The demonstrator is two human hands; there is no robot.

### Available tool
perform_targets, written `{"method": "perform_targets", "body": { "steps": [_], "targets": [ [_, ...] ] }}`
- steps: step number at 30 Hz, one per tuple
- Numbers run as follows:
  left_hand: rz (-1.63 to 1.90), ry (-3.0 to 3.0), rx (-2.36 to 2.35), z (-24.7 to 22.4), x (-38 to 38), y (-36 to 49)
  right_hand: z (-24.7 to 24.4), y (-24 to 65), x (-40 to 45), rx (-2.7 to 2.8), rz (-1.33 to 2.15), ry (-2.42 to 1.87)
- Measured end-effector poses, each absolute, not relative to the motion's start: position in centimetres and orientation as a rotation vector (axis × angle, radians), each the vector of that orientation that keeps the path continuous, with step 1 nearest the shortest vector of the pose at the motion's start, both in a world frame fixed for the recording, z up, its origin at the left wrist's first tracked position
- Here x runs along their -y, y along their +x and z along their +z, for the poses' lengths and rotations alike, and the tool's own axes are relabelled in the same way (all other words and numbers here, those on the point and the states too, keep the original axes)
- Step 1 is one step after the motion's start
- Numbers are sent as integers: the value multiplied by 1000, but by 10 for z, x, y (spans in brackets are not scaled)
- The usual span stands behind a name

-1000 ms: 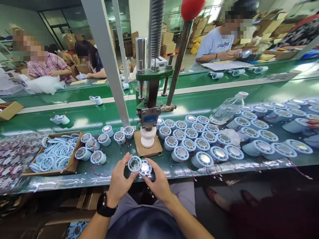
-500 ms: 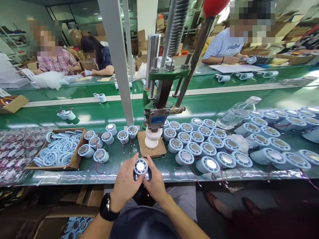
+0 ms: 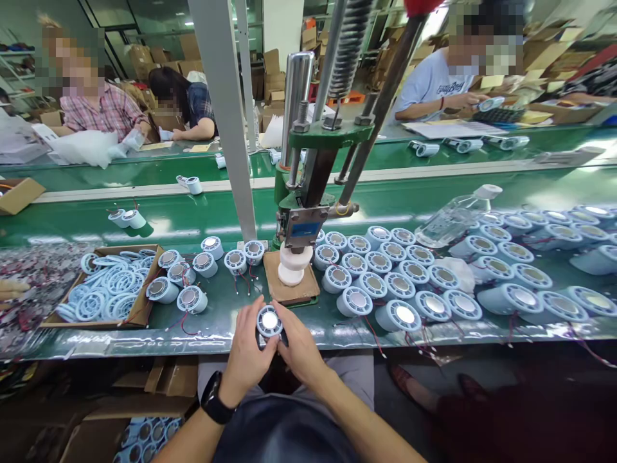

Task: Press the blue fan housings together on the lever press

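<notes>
Both hands hold one light-blue cylindrical housing (image 3: 269, 321) at the bench's front edge, its slotted ring and silver centre facing up. My left hand (image 3: 248, 354) wraps its left side, with the thumb at the near side. My right hand (image 3: 301, 347) closes round the right side, fingertips at the far rim. Just beyond the fingers stands a green hand press (image 3: 308, 218). Its white round pressing head (image 3: 295, 263) is over a brown board (image 3: 289, 289), where contact is hard to judge. The underside of the held housing is hidden.
Similar housings with thin wires (image 3: 357, 301) crowd the bench on the right, around a clear bottle (image 3: 448, 218). To the left, several more housings (image 3: 191, 299) stand beside a carton of blue rings (image 3: 154, 283). Co-workers sit across the bench; another person's hand (image 3: 12, 287) shows at far left.
My hands keep hold of the housing, with only a slight shift in grip. The view has moved a little. Another person's hand has appeared at the left edge.
</notes>
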State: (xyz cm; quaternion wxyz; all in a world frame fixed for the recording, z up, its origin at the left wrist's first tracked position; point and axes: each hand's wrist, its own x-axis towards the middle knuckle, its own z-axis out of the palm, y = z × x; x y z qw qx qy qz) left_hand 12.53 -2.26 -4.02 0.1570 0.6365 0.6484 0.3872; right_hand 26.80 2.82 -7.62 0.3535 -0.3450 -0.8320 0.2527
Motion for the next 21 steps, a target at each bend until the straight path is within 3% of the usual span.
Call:
{"method": "perform_targets", "body": {
  "steps": [4, 10, 12, 15, 21],
  "targets": [
    [1147, 1749, -1808, -51, 19, 131, 3, 301, -51, 2395, 574, -796],
    [1179, 1575, -1793, -11, -18, 106, 231, 329, -130, 1832, -210, -880],
    [1251, 1562, -1786, 5, -41, 100, 281, 319, -165, 1774, -219, -901],
    [1320, 1554, -1635, 15, -76, 105, 304, 296, -204, 1732, -53, -851],
    [1262, 1393, -1176, 5, -119, 131, 288, 280, -226, 1637, 49, -714]
  ]
}}
